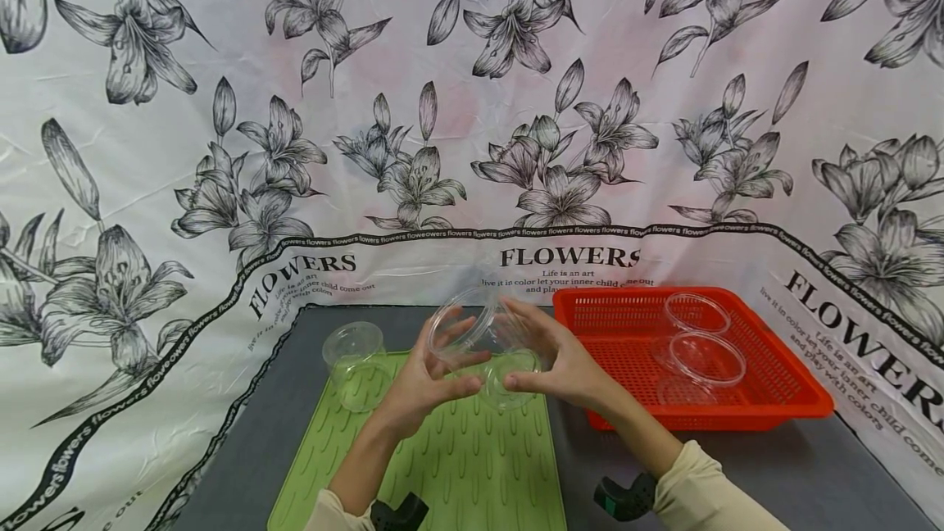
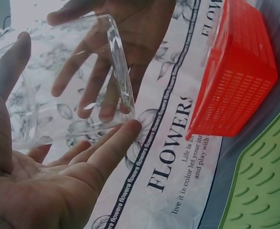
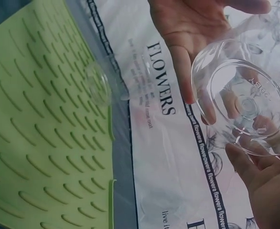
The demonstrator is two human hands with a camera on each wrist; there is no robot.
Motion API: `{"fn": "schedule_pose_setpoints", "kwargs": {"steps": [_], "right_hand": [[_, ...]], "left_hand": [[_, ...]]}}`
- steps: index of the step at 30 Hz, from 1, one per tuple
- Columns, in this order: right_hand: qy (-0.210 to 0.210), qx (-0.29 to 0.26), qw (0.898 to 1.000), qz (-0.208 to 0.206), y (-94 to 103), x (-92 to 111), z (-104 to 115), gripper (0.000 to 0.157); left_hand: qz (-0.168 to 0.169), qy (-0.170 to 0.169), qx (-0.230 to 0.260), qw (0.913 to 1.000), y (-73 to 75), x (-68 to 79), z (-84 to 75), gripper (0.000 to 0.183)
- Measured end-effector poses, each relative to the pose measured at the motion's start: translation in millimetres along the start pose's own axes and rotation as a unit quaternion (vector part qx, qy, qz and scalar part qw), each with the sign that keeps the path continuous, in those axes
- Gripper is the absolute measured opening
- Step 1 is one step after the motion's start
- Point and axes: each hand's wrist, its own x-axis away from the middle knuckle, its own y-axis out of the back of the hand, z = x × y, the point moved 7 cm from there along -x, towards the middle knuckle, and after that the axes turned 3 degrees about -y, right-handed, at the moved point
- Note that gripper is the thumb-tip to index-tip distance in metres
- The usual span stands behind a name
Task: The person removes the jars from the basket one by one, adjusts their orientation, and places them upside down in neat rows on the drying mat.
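Note:
Both hands hold a clear plastic tub (image 1: 472, 333) in the air over the far part of the green mat (image 1: 457, 474). The tub is round and tilted, its rim toward the left. My left hand (image 1: 416, 383) grips it from the left, thumb in front and fingers behind. From the other side my right hand (image 1: 564, 359) holds it between thumb and fingers. In the right wrist view the tub's ringed, embossed base (image 3: 248, 102) faces the camera. Through its clear wall (image 2: 75, 52), the right hand's fingers (image 2: 89, 86) show in the left wrist view.
Another clear tub (image 1: 354, 347) stands at the mat's far left. At the right a red perforated basket (image 1: 590, 326) holds two clear tubs (image 1: 706, 359). A grey tabletop (image 1: 243, 449) lies under everything. A white flower-printed cloth (image 1: 413, 64) hangs behind and at the sides.

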Motion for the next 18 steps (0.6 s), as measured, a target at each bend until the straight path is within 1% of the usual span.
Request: {"fn": "schedule_pose_setpoints", "kwargs": {"steps": [5, 8, 11, 13, 15, 18], "right_hand": [[-0.002, -0.006, 1.0, -0.009, 2.5, 1.9, -0.3, 0.09], [0.0, -0.008, 1.0, -0.01, 3.9, 3.3, 1.2, 0.089], [-0.004, -0.007, 1.0, -0.009, 5.3, 4.6, 2.8, 0.09], [-0.013, -0.005, 1.0, -0.008, 6.4, 5.6, 2.9, 0.091], [-0.027, 0.004, 1.0, -0.009, 7.5, 6.6, 1.8, 0.091], [-0.042, 0.022, 0.999, -0.005, 7.7, 6.3, -0.8, 0.091]], "left_hand": [[0.013, 0.0, -0.016, 0.9998, -0.4, -1.6, -1.3, 0.104], [0.019, -0.012, -0.035, 0.9991, 1.4, -2.9, -4.4, 0.105], [0.02, -0.029, -0.058, 0.9977, 5.2, -3.4, -10.8, 0.108], [0.02, -0.034, -0.083, 0.9957, 7.7, -3.2, -16.9, 0.111], [0.022, -0.037, -0.119, 0.9919, 9.7, -3.4, -23.7, 0.112], [0.025, -0.041, -0.182, 0.9821, 10.6, -4.2, -35.9, 0.112]]}}
